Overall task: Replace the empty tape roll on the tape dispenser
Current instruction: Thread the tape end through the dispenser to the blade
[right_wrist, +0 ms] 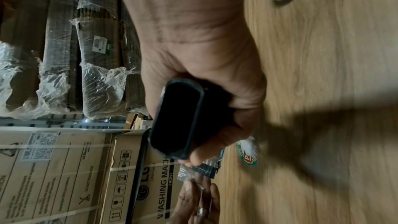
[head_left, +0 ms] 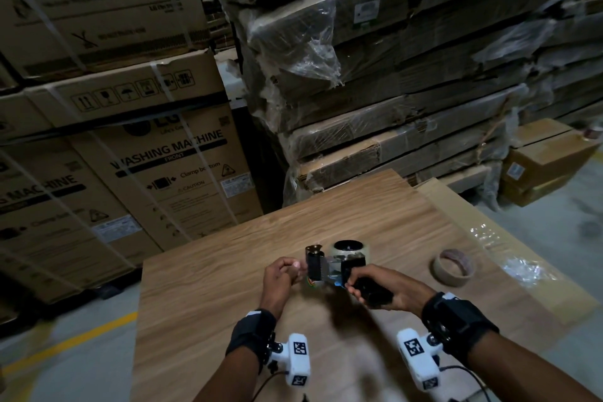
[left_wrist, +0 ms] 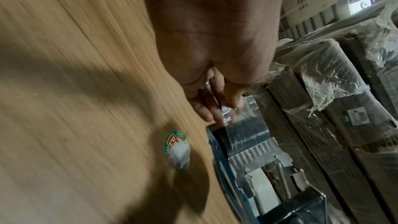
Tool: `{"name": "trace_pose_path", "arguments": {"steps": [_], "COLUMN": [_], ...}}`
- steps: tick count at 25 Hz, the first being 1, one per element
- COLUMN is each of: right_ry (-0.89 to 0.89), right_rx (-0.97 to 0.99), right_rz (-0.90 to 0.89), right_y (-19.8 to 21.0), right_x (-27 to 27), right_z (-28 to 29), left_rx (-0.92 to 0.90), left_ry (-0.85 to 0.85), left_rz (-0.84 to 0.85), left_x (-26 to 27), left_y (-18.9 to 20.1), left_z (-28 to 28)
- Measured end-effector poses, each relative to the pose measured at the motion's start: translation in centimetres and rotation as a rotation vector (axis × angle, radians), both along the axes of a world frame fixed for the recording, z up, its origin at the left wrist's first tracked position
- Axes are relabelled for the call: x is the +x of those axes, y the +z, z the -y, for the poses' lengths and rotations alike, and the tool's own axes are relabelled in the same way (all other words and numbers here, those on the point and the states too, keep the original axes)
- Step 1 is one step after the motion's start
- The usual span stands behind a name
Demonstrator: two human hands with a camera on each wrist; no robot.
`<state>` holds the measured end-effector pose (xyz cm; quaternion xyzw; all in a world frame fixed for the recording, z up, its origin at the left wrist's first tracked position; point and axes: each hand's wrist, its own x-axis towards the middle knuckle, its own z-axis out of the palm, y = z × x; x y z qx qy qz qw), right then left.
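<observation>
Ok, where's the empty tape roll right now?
In the head view, the empty tape roll lies on the wooden table, right of the tape dispenser and the right hand, untouched.

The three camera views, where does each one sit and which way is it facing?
Head: worn on the head, looking forward and down at the wooden table, the black tape dispenser and the empty cardboard tape core; both forearms and hands show.
Left wrist: along the left hand toward its fingers pinching the clear tape end at the dispenser's serrated blade.
Right wrist: along the right hand gripping the dispenser's black handle.
Shared: both wrist views catch the round green sticker on the table.
</observation>
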<state>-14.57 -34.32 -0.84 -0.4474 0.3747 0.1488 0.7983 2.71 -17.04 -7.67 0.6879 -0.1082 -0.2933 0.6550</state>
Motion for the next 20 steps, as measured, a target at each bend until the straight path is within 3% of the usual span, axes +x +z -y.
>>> {"name": "trace_pose_path", "arguments": {"steps": [4,9,14,17,20], "right_ry": [-0.111,-0.151,-0.126,-0.119,-0.132], "right_rx": [0.105,0.088,-0.225,-0.39,-0.558], "right_rz": [0.031,0.061,0.047,0.019,0.005], "right_y": [-0.8,-1.4,-2.3,-2.6,-2.6], "right_x": [0.5,0.3,-0.6,-1.4,-2.2], "right_z": [-0.6,-0.8,-1.2,-2.0,-3.6], "left_rx": [0.046,0.108,0.347,0.383,0.411], "left_ry": [0.028,0.072,-0.026,-0.142,-0.256], "left_rz": [-0.046,-0.078,0.029,0.124,0.097], "left_x": [-0.6,-0.1,0.8,0.8,0.6], "left_y": [-0.4,-0.7,-3.1,-5.1,-6.9], "left_z": [-0.3,-0.4,-1.1,-1.5,-1.6]}}
